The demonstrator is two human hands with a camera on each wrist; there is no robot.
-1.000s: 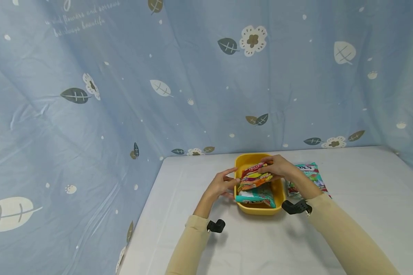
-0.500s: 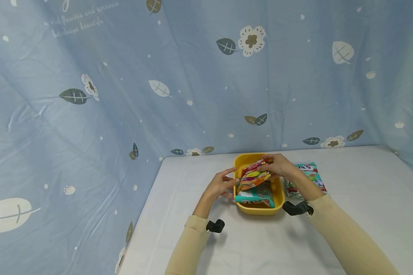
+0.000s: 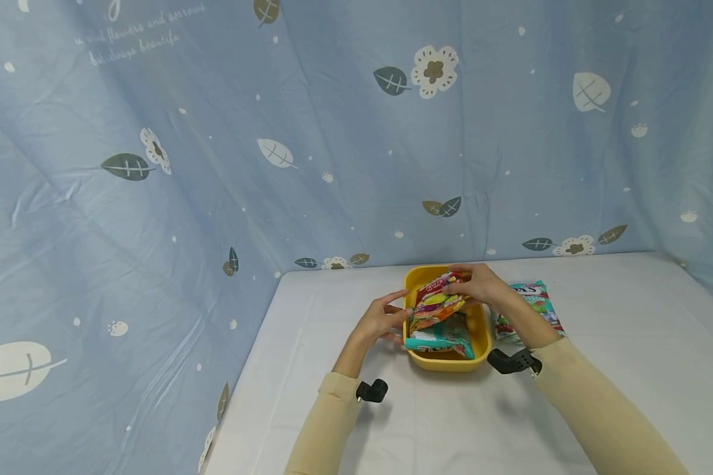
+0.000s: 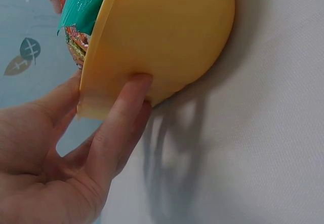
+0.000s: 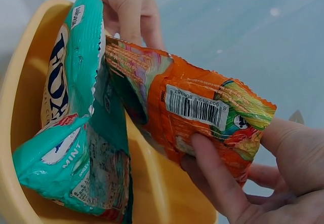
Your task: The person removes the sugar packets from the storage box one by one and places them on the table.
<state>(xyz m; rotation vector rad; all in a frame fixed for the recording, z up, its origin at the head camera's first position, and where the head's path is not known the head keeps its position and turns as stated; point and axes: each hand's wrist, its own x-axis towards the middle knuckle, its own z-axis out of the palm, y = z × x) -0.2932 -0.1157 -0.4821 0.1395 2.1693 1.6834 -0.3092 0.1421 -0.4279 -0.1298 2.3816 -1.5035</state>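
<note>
A yellow bowl (image 3: 480, 343) sits on the white table, holding a teal mint candy bag (image 3: 442, 340) propped on edge. My right hand (image 3: 478, 285) grips an orange fruit candy bag (image 3: 436, 303) by its far end, over the bowl. The right wrist view shows the orange fruit candy bag (image 5: 192, 117) pinched between fingers and thumb beside the teal mint candy bag (image 5: 71, 133). My left hand (image 3: 383, 320) rests with straight fingers against the bowl's left side; the left wrist view shows the fingers (image 4: 124, 117) pressing the yellow bowl (image 4: 167, 41) outer wall.
Another candy bag (image 3: 531, 305) lies flat on the table (image 3: 630, 343) right of the bowl, partly behind my right forearm. A blue leaf-patterned cloth (image 3: 273, 132) hangs behind and to the left of the table.
The right hand has lifted the orange bag's far end slightly, tilting it more upright. The left hand has stayed at the bowl's side.
</note>
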